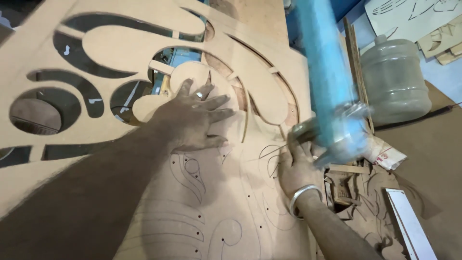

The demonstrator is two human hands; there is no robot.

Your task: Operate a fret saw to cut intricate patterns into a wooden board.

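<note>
Under spread left-hand fingers [211,103] lies a carved wooden panel [250,86]; right-hand fingers [294,148] press its edge beside a blurred blue machine [327,82].

Blurred blue machine arm [323,72] (right fingers hidden)

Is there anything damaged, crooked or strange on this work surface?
Nothing looks damaged. The board has curved openings, but they are clean cuts that match the drawn lines. The left hand presses flat on it. The right hand is at its edge beside a blurred blue machine. Offcuts lie jumbled on the right.
</note>
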